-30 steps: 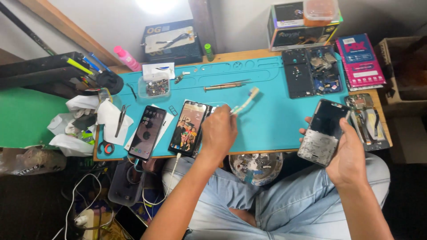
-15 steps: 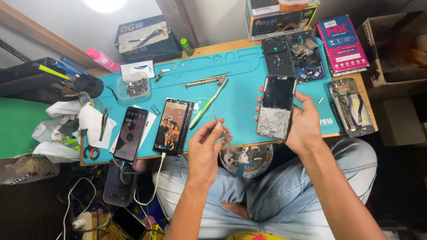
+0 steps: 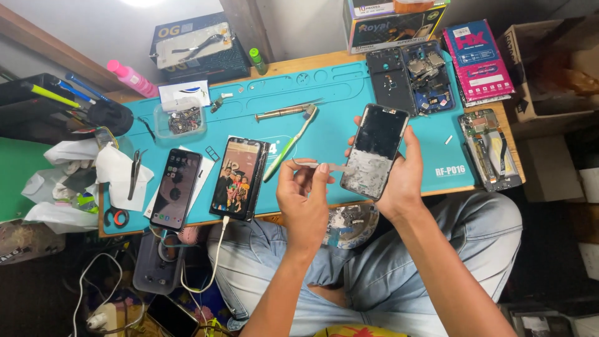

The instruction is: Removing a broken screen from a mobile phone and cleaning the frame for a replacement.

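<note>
Head view: left hand [image 3: 304, 198] pinching tweezers [image 3: 321, 165].

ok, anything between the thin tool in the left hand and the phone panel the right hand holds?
Nothing visible. The left hand holds the thin tool with its tip at the phone panel edge; the right hand grips the panel from behind.

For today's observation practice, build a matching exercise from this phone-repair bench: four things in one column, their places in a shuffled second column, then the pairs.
1 toothbrush
2 pink bottle
3 screen panel
4 tweezers

A in the left hand
B in the right hand
C lying on the teal mat
D off the mat, far left corner

Pairs: 1-C, 2-D, 3-B, 4-A
</note>
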